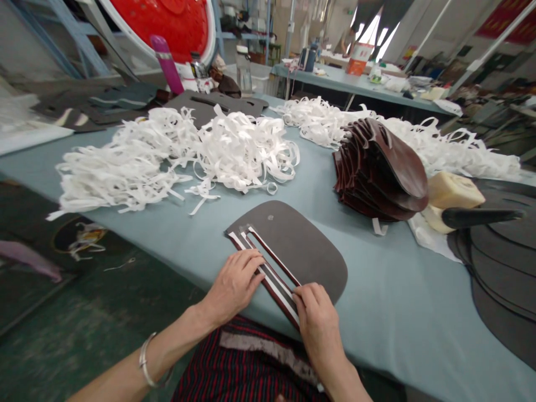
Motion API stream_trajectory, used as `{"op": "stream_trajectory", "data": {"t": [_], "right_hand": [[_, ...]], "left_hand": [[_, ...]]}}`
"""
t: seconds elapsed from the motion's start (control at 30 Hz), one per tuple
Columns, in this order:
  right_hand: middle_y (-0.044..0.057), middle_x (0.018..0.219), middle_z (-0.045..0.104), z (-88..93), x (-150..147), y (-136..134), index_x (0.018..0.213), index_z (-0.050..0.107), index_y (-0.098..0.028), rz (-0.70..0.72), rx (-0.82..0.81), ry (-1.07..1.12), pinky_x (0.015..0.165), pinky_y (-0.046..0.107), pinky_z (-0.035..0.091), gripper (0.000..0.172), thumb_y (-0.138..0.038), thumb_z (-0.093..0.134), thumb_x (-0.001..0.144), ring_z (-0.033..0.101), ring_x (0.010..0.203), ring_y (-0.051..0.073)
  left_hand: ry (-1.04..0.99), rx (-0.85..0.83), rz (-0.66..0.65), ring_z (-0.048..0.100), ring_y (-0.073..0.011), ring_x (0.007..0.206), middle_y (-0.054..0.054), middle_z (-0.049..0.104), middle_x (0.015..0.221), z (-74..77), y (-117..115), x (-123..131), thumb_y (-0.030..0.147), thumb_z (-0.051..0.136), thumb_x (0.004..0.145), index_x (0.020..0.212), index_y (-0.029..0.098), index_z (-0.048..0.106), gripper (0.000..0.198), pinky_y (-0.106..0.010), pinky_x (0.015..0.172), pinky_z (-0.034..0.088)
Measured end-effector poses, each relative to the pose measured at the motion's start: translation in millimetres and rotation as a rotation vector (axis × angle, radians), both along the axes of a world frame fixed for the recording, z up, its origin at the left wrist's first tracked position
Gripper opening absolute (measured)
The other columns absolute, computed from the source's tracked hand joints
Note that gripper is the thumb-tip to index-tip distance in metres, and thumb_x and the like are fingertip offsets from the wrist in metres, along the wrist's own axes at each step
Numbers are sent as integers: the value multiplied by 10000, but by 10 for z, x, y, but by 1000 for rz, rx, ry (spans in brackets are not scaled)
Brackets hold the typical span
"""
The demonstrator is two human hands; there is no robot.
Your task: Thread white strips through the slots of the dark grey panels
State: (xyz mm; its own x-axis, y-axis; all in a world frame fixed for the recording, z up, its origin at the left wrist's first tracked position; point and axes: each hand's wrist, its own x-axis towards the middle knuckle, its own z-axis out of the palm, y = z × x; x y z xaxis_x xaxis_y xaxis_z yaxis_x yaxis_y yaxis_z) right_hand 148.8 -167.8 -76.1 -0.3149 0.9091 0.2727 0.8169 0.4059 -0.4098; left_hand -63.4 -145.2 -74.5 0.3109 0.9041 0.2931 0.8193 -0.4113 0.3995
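Blue table (312,173) over green floor (79,318); grey panel (295,237) beneath and beyond left hand (234,282), right hand (319,318); both curled, grip unclear to me.

no legible lettering or numbers

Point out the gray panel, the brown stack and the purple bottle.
Gray panel (295,240): head view, flat upper face.
Brown stack (396,159): head view, top piece.
Purple bottle (169,68): head view, its body.

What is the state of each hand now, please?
Left hand: partly closed, on the trimmed side of the panel; grip cannot be told.
Right hand: partly closed, also on that side; grip cannot be told.
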Motion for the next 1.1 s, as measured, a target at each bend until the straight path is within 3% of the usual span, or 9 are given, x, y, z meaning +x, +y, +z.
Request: {"op": "stream_trajectory", "data": {"t": [0.23,0.4,0.63,0.8,0.97,1.1], "right_hand": [[40,777,537,31,7,84,801,556,-192,-21,-20,-126,675,283,417,182,-253,459,941,520,715,175],[32,730,553,32,-5,169,717,510,-209,-51,53,-293,638,281,384,247,-319,476,936,528,684,176],[21,697,581,125,-104,236,698,517,-216,-118,6,-411,543,266,315,288,-430,556,886,554,616,162],[25,661,583,150,-100,358,675,534,-212,-162,-5,-451,528,266,287,294,-390,529,909,551,585,157],[18,716,587,186,281,456,727,540,-205,-131,-45,-199,603,256,375,264,-341,463,939,557,649,151],[19,754,595,242,582,348,783,593,-202,-83,-151,-17,650,259,421,203,-262,459,923,568,682,149]], "left_hand": [[-5,-32,66,464,-246,1166,-99,535,1200,30,-100,73,275,491,897,1171,175,512,292,-441,1021,380],[-12,-4,82,469,-266,1153,-107,540,1197,34,-140,131,272,494,889,1159,177,516,287,-469,1001,388],[-23,30,109,470,-269,1153,-111,544,1185,15,-141,135,255,506,875,1151,172,524,290,-472,1001,387],[-22,5,135,474,-269,1109,-105,547,1149,53,-179,216,281,525,869,1119,177,547,272,-458,966,397],[-24,2,200,476,-269,1037,-103,553,1114,23,-258,411,269,529,871,1123,179,553,268,-445,894,409],[-29,25,216,479,-271,1014,-107,556,1095,-6,-267,470,258,535,866,1112,177,558,260,-442,866,409]]}}
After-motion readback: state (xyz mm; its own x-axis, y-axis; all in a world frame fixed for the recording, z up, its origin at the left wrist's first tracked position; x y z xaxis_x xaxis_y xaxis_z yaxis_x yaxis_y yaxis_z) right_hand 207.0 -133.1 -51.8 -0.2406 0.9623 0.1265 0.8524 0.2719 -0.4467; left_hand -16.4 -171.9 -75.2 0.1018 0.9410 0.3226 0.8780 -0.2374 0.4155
